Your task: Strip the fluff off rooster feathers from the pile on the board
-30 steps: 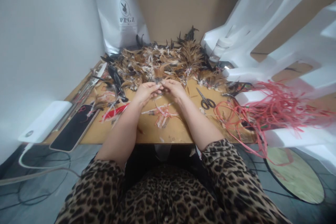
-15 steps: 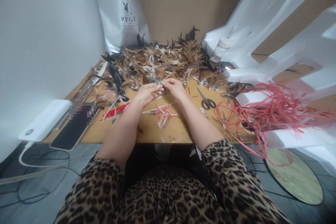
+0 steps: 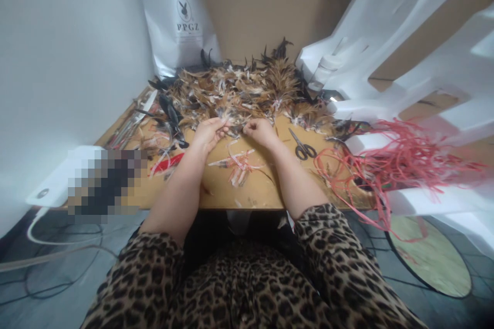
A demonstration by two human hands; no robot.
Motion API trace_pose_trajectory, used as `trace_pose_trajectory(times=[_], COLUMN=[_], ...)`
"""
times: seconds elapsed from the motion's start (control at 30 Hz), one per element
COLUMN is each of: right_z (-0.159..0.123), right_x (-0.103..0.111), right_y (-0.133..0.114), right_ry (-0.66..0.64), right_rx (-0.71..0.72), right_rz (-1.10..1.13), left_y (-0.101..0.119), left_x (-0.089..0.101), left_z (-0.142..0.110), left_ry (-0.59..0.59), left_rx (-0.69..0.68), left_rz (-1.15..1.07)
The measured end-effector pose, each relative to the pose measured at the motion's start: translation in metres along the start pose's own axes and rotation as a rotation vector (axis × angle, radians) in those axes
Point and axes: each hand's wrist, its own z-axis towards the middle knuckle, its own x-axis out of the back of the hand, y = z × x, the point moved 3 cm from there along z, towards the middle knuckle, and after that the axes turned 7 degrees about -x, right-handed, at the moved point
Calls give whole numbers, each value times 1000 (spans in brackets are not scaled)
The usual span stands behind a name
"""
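Observation:
My left hand pinches a small feather between thumb and fingertips, at the near edge of a heap of brown feathers. To its right, a short gap away, my right hand is closed with bent fingers touching the edge of the heap; whatever its fingertips hold is too small to make out. Below both hands lies a small pile of pink and white strips on the tan tabletop. Black-handled scissors rest to the right of my right forearm.
Red ribbon strands spill over the table's right side. At the left edge lie a white power bank and a blurred-out dark object. Black feathers lie left of the heap. A white bag stands behind.
My hands have moved apart: the right has drawn a little to the right, the left slightly left with the feather. Before, their fingertips met over the feather.

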Motion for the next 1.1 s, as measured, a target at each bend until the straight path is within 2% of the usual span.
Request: trace_pose_trajectory(times=[0.13,0.27,0.37,0.47,0.63,0.7,0.77,0.87,0.97,1.1], right_z=[-7,-12,-13,-13,-15,-16,-16,-15,-13,-11], right_x=[-3,-11,-13,-7,9,8,3,-5,-7,0], right_y=[-10,-21,-22,-24,-30,-32,-31,-26,-21,-18], right_ry=[-26,-57,-66,-26,126,97,7,-108,-126,-79], right_rx=[84,61,57,120,166,193,189,82,-8,23], right_rz=[-279,-524,-626,-601,-486,-462,-469,-542,-625,-586], left_y=[1,0,-2,-1,-1,-1,-2,-3,-3,-2], left_x=[2,2,1,2,3,3,3,2,2,1], left_z=[1,0,-1,-1,0,1,2,1,1,0], left_ry=[22,8,3,17,40,33,22,6,-7,0], left_rx=[-5,2,11,26,82,91,90,92,102,98], left_rz=[-15,-5,-4,-18,-49,-58,-62,-62,-59,-38])
